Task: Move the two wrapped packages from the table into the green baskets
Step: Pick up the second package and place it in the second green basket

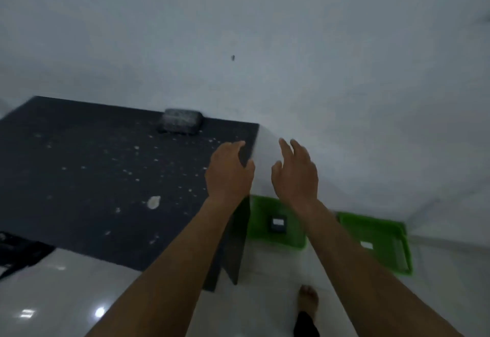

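Both my left hand (229,169) and right hand (295,171) are spread and empty; I should reach squarely for what looks like the grey wrapped package (181,121) on the dark speckled counter (79,177).

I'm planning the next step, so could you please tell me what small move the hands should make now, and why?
Probably reach the left hand forward to the wrapped package at the table's far edge. Both hands, including the right hand, are empty with fingers spread, and one green basket looks free.
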